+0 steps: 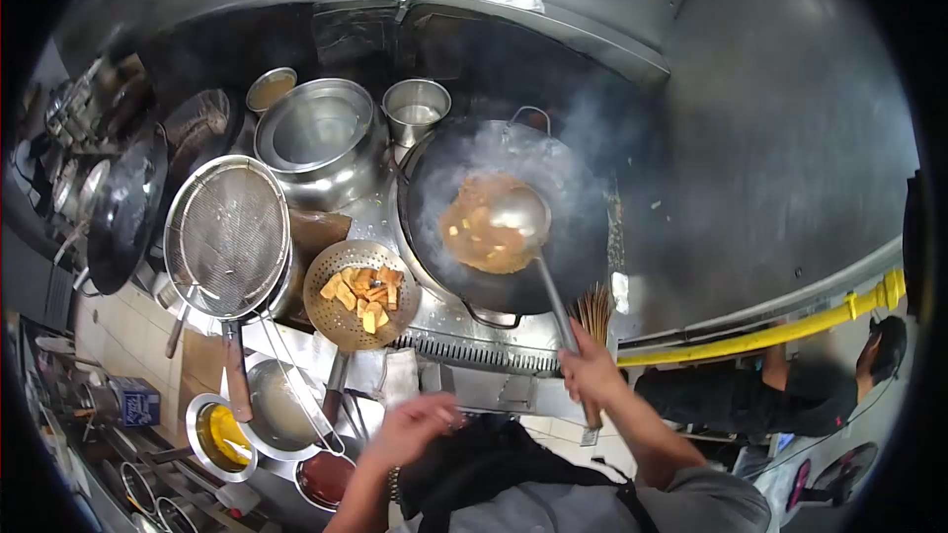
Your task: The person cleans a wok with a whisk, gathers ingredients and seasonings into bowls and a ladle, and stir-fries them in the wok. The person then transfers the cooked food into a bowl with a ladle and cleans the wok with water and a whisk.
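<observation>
My right hand [592, 370] is closed round the wooden end of a long-handled ladle [519, 209]. Its round metal bowl rests in the brownish-orange sauce [479, 249] inside a large steaming wok [434, 262]. A few yellowish pieces show in the sauce. My left hand [420, 426] hovers in front of my body, fingers loosely stretched and somewhat blurred, holding nothing that I can see. Just beyond it lies a perforated strainer [321, 321] carrying golden-brown fried chunks [367, 293], its handle pointing toward me.
Left of the wok stand a large lidded metal pot [321, 183] and a steel pot [417, 111]. A mesh skimmer [227, 237] lies beside bowls of yellow liquid [225, 434] and red sauce [326, 479]. A bamboo brush [592, 314] and yellow pipe [760, 329] are right. Another person [750, 395] stands there.
</observation>
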`<state>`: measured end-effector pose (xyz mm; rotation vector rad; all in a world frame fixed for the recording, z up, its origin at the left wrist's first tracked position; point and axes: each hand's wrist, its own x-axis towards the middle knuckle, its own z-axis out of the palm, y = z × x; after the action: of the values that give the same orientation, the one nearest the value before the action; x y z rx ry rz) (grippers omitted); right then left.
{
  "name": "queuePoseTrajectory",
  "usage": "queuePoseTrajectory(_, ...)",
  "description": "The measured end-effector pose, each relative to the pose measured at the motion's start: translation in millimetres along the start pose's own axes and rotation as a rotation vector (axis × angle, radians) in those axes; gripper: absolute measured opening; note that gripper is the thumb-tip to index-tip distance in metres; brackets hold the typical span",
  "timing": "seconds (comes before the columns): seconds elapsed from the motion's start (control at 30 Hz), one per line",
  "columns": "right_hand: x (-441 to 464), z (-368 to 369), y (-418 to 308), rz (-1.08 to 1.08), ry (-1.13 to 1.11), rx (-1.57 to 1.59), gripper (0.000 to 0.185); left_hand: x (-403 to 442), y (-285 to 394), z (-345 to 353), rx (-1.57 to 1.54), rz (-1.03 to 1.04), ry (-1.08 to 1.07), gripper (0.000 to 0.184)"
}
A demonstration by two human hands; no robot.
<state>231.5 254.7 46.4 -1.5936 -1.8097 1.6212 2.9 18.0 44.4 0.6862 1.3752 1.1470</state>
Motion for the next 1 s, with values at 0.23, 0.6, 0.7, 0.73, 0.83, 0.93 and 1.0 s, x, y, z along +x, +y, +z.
queuePoseTrajectory(0.23,11,3,-10,0.162,-0.099,0.276,0.066,-39,-25,-75,0.9,0.054,1.035,0.062)
queuePoseTrajectory(0.6,33,-14,8,-0.112,-0.023,0.03,0.06,-23,-61,-147,-0.551,-0.504,0.227,0.013)
queuePoseTrajectory(0.7,51,-32,8,-0.043,-0.267,0.155,0.062,-31,-44,-102,-0.421,-0.433,0.308,0.013)
queuePoseTrajectory(0.73,57,-30,10,-0.092,-0.228,0.095,0.062,-41,-39,-90,-0.482,-0.402,0.326,0.012)
queuePoseTrajectory(0.83,52,-33,1,-0.136,-0.041,0.067,0.067,-77,-21,-56,-0.808,-0.296,0.156,0.009)
queuePoseTrajectory(0.93,54,-50,6,-0.235,0.091,-0.002,0.065,-110,5,-23,-0.76,-0.287,0.224,0.012)
queuePoseTrajectory(1.0,79,-47,33,-0.335,0.215,-0.139,0.064,-125,17,-8,-0.701,-0.228,0.273,0.017)
